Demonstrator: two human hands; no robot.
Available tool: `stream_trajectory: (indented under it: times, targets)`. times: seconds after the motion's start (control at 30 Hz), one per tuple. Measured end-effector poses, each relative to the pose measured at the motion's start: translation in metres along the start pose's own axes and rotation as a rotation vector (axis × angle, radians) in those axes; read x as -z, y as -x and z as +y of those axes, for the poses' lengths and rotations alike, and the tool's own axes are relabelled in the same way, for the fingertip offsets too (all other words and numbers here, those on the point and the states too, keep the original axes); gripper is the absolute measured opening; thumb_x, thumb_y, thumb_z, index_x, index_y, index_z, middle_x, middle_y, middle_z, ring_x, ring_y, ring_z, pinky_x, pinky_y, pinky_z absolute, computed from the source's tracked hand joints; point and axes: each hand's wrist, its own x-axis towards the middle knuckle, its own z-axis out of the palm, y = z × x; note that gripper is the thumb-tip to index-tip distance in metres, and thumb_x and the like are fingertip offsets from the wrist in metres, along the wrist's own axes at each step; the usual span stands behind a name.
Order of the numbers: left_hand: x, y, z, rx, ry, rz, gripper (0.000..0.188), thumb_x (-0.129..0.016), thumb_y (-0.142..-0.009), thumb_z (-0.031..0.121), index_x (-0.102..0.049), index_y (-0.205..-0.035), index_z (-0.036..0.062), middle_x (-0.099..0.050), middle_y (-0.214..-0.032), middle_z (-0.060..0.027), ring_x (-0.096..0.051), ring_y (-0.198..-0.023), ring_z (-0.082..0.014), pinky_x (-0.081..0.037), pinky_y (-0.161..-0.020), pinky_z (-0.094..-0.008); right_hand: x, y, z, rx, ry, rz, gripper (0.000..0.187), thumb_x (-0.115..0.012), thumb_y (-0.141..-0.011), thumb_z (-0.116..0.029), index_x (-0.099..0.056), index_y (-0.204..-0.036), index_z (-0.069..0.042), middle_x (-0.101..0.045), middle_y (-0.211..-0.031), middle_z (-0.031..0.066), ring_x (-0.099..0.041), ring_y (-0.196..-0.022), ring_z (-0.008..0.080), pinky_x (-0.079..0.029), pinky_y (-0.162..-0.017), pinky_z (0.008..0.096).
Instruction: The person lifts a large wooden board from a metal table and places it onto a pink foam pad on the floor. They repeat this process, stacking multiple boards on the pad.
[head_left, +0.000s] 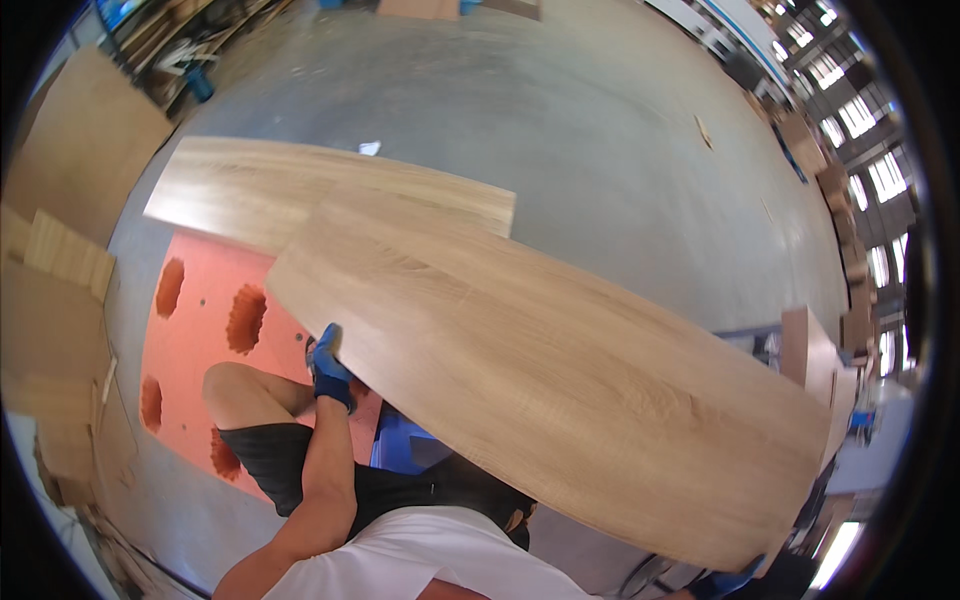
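A long, flat wood board [560,370] with wavy lines slants partly over a pink slab [205,330] with bumpy holes, its near edge gripped by the left hand [331,368], its near right corner by the right hand [730,581].

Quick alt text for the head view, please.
Blue-gloved left hand and right hand hold a long wood-grain board by its near edge and right end. It overlaps a second board; a pink panel with scalloped hollows lies left.
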Motion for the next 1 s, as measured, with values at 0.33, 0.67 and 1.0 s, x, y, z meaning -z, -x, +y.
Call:
stream_trajectory:
  times: [0.33, 0.67, 1.0]
  targets:
    - [0.032, -0.104, 0.111, 0.070, 0.354, -0.090, 0.036, -0.057, -0.086, 0.023, -0.053, -0.116, 0.0037, -0.059, -0.113, -0.0127, -0.056, -0.101, -0.0325, -0.045, -0.092, -0.0456, -0.161, 0.047, 0.093, 0.517, 0.314, -0.522, 0.046, -0.049, -0.092, -0.022, -0.041, -0.130, 0.002, -0.044, -0.131, 0.0210, -0.049, -0.114, 0.0309, -0.042, -0.096, 0.0462]
    - [0.001, -0.197, 0.144, 0.043, 0.361, -0.013, 0.020, -0.055, -0.088, 0.026, -0.058, -0.099, 0.0096, -0.062, -0.100, -0.0056, -0.058, -0.098, -0.0225, -0.046, -0.089, -0.0376, -0.462, 0.264, 0.102, -0.874, -0.613, -0.797, 0.039, -0.053, -0.089, -0.016, -0.047, -0.125, -0.003, -0.054, -0.122, 0.0118, -0.052, -0.111, 0.0256, -0.040, -0.097, 0.0419]
    - [0.003, -0.275, 0.096, 0.234, -0.302, 0.219, 0.041, -0.055, -0.086, 0.039, -0.052, -0.117, 0.0121, -0.055, -0.116, -0.0070, -0.052, -0.108, -0.0246, -0.043, -0.087, -0.0412, -0.532, 0.425, 0.291, -1.587, -0.039, -0.751, 0.030, -0.057, -0.086, -0.030, -0.052, -0.105, -0.009, -0.057, -0.110, 0.0104, -0.057, -0.101, 0.0267, -0.049, -0.080, 0.0427]
